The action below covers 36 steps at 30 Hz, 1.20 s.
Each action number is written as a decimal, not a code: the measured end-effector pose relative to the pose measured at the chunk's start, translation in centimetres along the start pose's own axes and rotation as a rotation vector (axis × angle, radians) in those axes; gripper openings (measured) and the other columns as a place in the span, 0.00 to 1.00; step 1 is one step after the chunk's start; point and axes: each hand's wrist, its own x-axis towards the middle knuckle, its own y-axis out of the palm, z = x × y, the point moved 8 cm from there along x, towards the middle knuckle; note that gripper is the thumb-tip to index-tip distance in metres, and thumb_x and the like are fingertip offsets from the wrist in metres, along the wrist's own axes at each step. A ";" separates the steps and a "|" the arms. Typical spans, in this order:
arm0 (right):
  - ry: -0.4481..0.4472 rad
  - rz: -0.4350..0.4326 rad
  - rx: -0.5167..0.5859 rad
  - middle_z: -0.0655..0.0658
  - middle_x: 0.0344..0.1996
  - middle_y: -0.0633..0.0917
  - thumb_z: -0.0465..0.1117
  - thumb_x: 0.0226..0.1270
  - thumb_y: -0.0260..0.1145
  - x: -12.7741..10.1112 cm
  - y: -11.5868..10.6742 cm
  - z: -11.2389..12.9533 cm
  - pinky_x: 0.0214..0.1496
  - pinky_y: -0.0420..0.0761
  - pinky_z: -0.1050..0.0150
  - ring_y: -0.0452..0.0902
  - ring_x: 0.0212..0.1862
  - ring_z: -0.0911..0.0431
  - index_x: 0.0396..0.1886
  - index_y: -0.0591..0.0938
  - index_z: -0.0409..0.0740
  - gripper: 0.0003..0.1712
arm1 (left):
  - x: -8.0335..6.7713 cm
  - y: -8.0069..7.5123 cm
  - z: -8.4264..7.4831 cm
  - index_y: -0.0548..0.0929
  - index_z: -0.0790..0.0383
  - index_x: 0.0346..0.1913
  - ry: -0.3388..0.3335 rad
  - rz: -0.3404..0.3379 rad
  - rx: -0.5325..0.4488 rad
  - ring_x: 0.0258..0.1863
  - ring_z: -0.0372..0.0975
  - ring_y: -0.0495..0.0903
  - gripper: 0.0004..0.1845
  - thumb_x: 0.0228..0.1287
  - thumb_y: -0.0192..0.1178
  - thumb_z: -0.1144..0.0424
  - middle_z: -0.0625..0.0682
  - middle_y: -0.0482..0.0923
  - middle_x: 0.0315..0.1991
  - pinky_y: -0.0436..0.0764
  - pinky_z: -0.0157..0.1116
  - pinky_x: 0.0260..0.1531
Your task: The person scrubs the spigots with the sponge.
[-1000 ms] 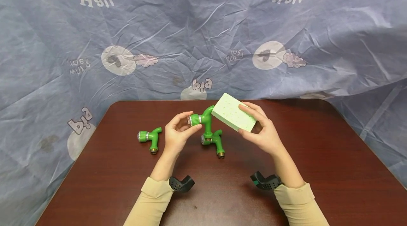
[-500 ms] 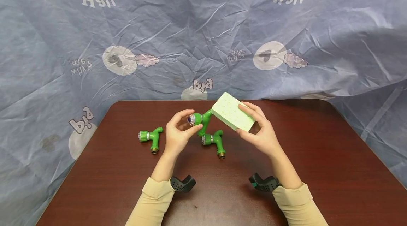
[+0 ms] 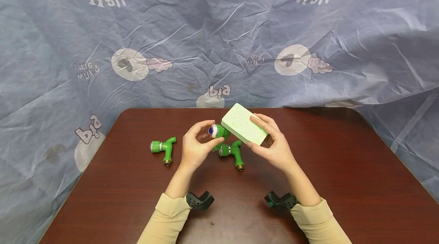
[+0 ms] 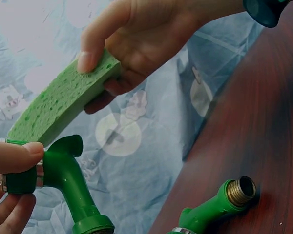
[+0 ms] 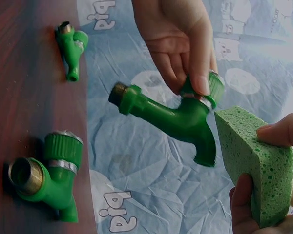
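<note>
My left hand [image 3: 195,146] grips a green faucet [image 5: 180,122] by its ribbed knob, thumb and fingers on opposite sides. In the head view the knob's blue-centred end [image 3: 211,130] faces me, and the sponge hides part of the body. My right hand [image 3: 276,148] pinches a light green sponge [image 3: 243,124] by its right end, tilted in the air. Close beside the knob is the sponge's free end; whether they touch I cannot tell. In the right wrist view the faucet's brass threaded end [image 5: 118,93] points away from the sponge.
Two more green faucets lie on the dark brown table [image 3: 343,167]: one left of my left hand, the left faucet [image 3: 166,148], and one beneath the held one, the middle faucet [image 3: 236,154]. A blue-grey printed cloth [image 3: 219,38] hangs behind the table.
My left hand has turned the faucet so its knob end faces me more, and shifted slightly right. The right hand has brought the sponge left and a little down, over the faucet's spout.
</note>
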 end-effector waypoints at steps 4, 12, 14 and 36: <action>0.014 0.007 -0.025 0.36 0.65 0.63 0.18 0.47 0.67 0.0 0.5 0.2 0.38 0.78 0.73 0.69 0.50 0.55 0.62 0.71 0.32 0.37 | -0.1 0.1 -0.4 0.79 0.78 0.46 0.024 0.016 0.001 0.40 0.54 0.80 0.24 0.40 0.71 0.81 0.69 0.78 0.43 0.81 0.48 0.42; 0.125 -0.155 -0.144 0.35 0.64 0.63 0.21 0.50 0.66 0.2 -1.2 2.2 0.39 0.76 0.77 0.69 0.48 0.56 0.62 0.71 0.30 0.35 | 0.1 -0.4 -0.6 0.80 0.76 0.45 0.023 -0.016 0.020 0.39 0.51 0.80 0.24 0.39 0.71 0.81 0.66 0.79 0.42 0.82 0.47 0.39; 0.121 -0.174 -0.119 0.35 0.64 0.63 0.21 0.50 0.66 0.2 -1.3 2.3 0.40 0.76 0.78 0.69 0.48 0.56 0.62 0.70 0.30 0.35 | 0.1 -0.5 -0.5 0.79 0.76 0.45 0.017 -0.020 0.011 0.39 0.50 0.80 0.24 0.39 0.71 0.82 0.67 0.79 0.43 0.82 0.46 0.39; 0.151 -0.178 -0.156 0.36 0.63 0.64 0.22 0.50 0.67 0.1 -0.9 2.7 0.40 0.75 0.78 0.68 0.50 0.55 0.62 0.71 0.30 0.35 | 0.0 -0.3 0.0 0.80 0.76 0.46 0.005 -0.027 -0.001 0.39 0.47 0.79 0.24 0.39 0.71 0.81 0.67 0.78 0.43 0.82 0.43 0.38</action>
